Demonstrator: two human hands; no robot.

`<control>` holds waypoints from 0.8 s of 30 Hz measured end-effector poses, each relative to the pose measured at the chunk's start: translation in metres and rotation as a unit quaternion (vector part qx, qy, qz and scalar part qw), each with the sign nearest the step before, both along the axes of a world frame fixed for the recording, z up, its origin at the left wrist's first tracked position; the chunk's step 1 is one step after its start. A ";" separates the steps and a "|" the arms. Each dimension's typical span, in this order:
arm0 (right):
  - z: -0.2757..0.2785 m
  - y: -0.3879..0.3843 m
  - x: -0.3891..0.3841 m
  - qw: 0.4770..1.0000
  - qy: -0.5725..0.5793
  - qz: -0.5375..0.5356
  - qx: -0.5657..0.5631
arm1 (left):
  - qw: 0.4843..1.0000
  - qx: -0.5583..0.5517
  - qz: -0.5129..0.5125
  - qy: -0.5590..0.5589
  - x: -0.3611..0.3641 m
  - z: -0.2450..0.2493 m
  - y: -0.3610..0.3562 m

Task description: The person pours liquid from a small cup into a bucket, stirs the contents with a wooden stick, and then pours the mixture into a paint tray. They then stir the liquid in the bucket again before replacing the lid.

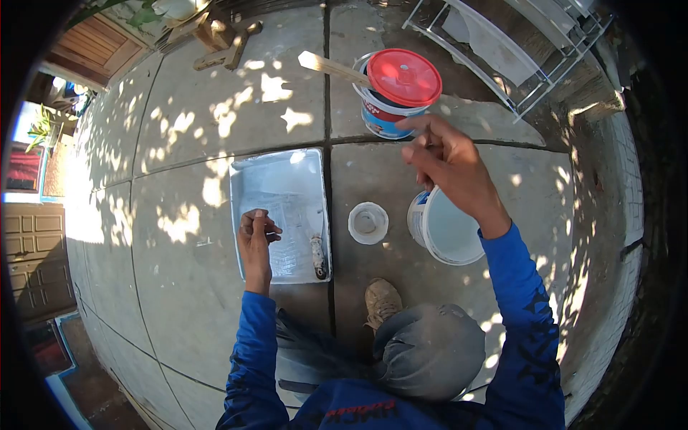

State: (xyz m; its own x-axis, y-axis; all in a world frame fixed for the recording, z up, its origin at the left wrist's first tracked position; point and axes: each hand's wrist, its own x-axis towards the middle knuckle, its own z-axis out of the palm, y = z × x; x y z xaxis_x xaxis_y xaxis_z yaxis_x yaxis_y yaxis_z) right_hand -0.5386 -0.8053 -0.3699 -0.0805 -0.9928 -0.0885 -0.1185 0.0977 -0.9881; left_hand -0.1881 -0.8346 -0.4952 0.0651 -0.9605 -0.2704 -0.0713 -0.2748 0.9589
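Observation:
My left hand is over the lower left of a white paint tray, its fingers curled and partly apart, holding nothing. Inside the tray, a small roller lies at the lower right in whitish paint. My right hand hovers above an open white bucket of pale liquid, fingers spread and bent, with nothing visible in them. Beyond it stands a blue bucket with a red lid resting on top and a wooden stick jutting out to the left. A small white cup sits between tray and open bucket.
A white metal rack stands at the upper right. Wooden pieces lie at the upper left. My shoe and bent knee are below the cup. Paving joints cross the concrete floor.

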 end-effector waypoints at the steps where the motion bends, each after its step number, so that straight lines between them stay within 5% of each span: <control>1: -0.001 0.021 0.019 0.996 -0.009 0.073 0.046 | 0.999 0.000 0.030 -0.013 0.016 -0.001 0.010; 4: -0.051 0.068 0.052 0.958 0.049 0.238 0.151 | 0.998 -0.001 0.065 -0.012 0.063 -0.003 0.040; 7: -0.144 0.106 0.062 0.944 0.225 0.223 0.089 | 0.994 -0.012 0.101 -0.029 0.099 0.002 0.070; 9: -0.187 0.122 0.069 0.931 0.348 0.102 -0.029 | 0.991 -0.034 0.127 0.003 0.121 0.002 0.088; 11: -0.201 0.122 0.078 0.937 0.339 0.074 -0.046 | 0.989 -0.046 0.143 0.004 0.139 0.007 0.106; 17: -0.165 0.112 0.098 0.938 0.325 0.045 -0.111 | 0.975 -0.055 0.215 0.015 0.198 0.004 0.154; 21: -0.069 0.121 0.092 0.958 0.258 0.001 -0.121 | 0.963 -0.056 0.265 0.013 0.229 0.000 0.187; 24: -0.006 0.128 0.059 0.933 0.320 -0.079 -0.143 | 0.955 -0.044 0.292 0.002 0.256 -0.016 0.214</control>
State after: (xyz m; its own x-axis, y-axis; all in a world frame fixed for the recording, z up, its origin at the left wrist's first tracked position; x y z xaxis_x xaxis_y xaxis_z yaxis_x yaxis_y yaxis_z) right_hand -0.4798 -0.6775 -0.3756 -0.1737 -0.9400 0.2938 -0.6992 -0.0923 -0.7089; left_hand 0.0680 -0.6205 -0.5110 0.5962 -0.7799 -0.1905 0.0722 -0.1843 0.9802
